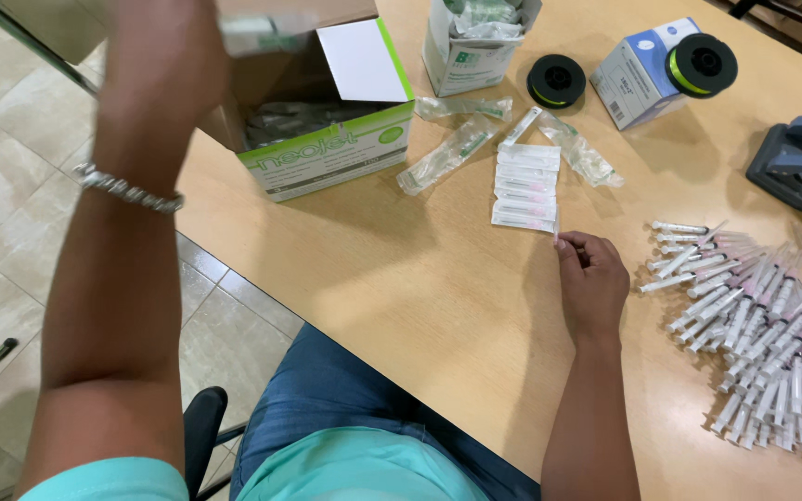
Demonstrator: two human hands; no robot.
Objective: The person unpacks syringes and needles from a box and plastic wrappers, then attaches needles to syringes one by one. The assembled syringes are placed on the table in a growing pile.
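My left hand (167, 57) is raised above the open green-and-white cardboard box (336, 148) and grips a clear-wrapped syringe packet (257, 32), blurred by motion. A metal bracelet sits on that wrist. My right hand (592, 278) rests on the wooden table (401, 288), its fingertips pinching the near corner of a strip of small wrapped needle packets (524, 188). Several empty clear wrappers (452, 153) lie between the box and the strip. A large pile of unwrapped syringes (763, 325) lies to the right of my right hand.
At the back stand a small white box stuffed with wrappers (471, 42), a black wire spool (556, 81), and a blue-white box (638, 79) with a second spool (701, 65) leaning on it. A grey device (795, 158) sits far right. Tiled floor lies left.
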